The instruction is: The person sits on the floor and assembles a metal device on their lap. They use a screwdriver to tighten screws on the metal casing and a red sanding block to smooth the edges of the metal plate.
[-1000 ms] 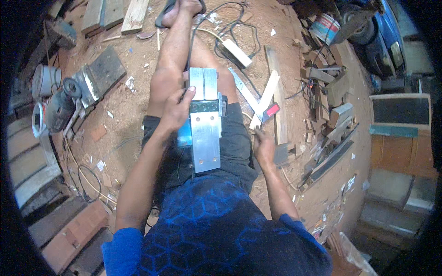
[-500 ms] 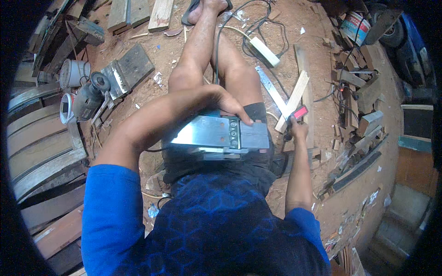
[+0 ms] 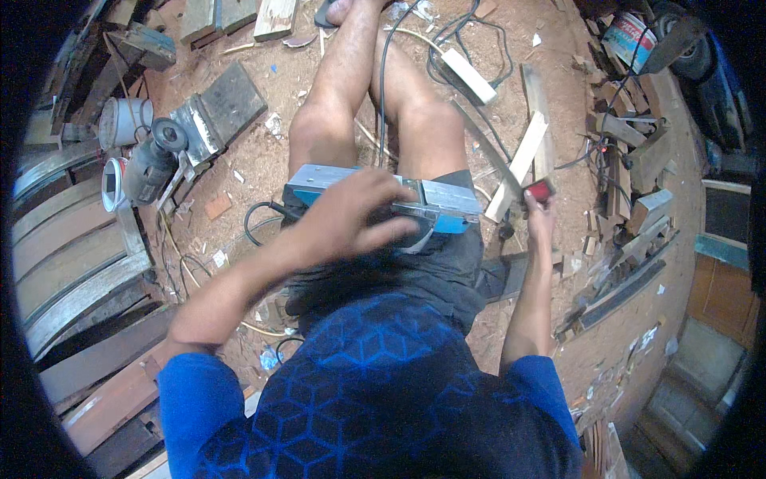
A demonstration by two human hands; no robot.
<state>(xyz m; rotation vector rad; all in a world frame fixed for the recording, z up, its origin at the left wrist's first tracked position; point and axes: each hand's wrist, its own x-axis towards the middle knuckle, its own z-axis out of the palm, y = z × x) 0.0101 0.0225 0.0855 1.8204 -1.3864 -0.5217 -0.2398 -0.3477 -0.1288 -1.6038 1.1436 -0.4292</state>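
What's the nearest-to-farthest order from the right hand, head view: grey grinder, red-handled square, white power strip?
1. Red-handled square: held in the right hand.
2. White power strip: ahead, somewhat left of that hand.
3. Grey grinder: far left side.

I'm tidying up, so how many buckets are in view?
3: a grey bucket and a white bucket at left, a red-and-white bucket at upper right. Clutter may hide more.
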